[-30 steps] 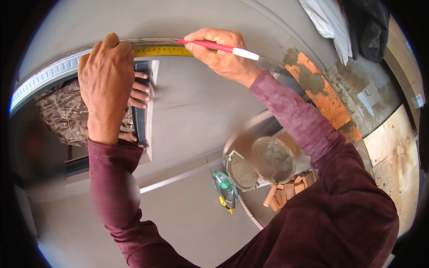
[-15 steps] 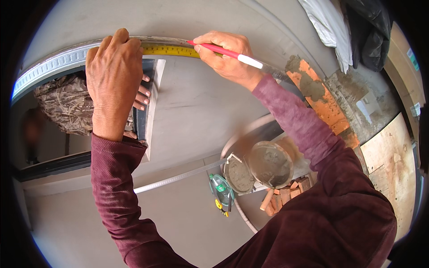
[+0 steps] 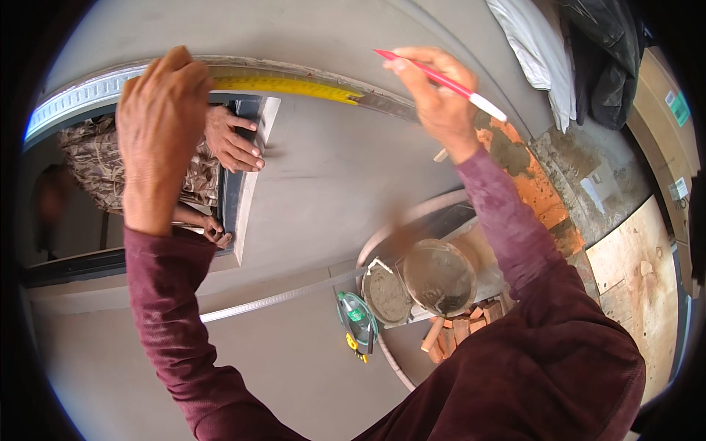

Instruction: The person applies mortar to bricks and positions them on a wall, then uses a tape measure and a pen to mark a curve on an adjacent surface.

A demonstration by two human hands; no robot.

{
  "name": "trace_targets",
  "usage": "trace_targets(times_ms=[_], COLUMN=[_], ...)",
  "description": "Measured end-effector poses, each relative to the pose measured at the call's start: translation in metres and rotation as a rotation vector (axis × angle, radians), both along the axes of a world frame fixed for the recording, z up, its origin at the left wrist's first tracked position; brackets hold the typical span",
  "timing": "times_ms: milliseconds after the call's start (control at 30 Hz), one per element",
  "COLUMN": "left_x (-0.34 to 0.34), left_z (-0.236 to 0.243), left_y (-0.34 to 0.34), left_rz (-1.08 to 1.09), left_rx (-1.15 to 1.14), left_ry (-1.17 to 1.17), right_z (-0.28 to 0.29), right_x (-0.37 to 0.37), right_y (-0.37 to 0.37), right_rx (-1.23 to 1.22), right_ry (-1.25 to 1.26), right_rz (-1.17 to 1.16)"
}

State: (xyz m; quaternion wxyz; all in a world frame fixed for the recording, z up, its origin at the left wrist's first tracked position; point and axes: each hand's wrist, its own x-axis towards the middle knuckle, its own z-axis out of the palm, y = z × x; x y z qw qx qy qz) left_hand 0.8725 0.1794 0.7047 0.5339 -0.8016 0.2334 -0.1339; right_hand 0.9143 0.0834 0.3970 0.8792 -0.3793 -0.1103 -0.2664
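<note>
My left hand [image 3: 163, 110] is closed at the top edge of the wall strip, gripping a tape measure whose yellow blade [image 3: 287, 84] runs out to the right; any case is hidden. The blade lies along a long metal strip [image 3: 77, 110], and its free end shows mid-strip. My right hand [image 3: 445, 99], lifted right of that end, holds a red marker [image 3: 448, 82] with a white end, red tip pointing up-left, apart from the strip.
A co-worker in camouflage reaches through the window opening, one hand [image 3: 235, 140] on its dark frame [image 3: 235, 176]. Below are two buckets of mortar [image 3: 441, 275], broken bricks [image 3: 460, 331], a green bottle [image 3: 356, 312] and a metal bar [image 3: 287, 294]. An orange block [image 3: 533, 176] stands right.
My right hand has moved right with the marker, away from the strip, leaving the blade's end exposed. My left hand has shifted slightly left. The co-worker's hand has come further out over the frame.
</note>
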Motion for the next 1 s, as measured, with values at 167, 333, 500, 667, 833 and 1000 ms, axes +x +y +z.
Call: trace_targets(times_ms=[167,333,500,667,833,1000], left_x=[-0.004,0.001,-0.002,0.001,0.004,-0.006], left_z=[0.059,0.065,0.060,0.050,0.036,0.047], left_y=[-0.008,0.000,-0.002,-0.004,-0.003,-0.013], left_rz=[0.099,0.116,0.106,0.099,0.065,0.101], left_rx=[-0.038,-0.075,-0.050,0.016,0.033,0.099], left_ry=[0.036,0.058,0.038,0.015,-0.051,-0.084], right_z=[-0.038,-0.064,-0.074,-0.077,-0.064,-0.035], right_x=[-0.028,-0.049,-0.056,-0.053,-0.050,-0.043], right_y=[-0.033,-0.045,-0.040,-0.038,-0.036,-0.022], right_rx=[-0.193,-0.216,-0.161,-0.143,-0.092,-0.049], right_ry=[0.142,0.261,0.274,0.222,0.210,0.167], right_rz=[0.074,0.198,0.271,0.256,0.258,0.292])
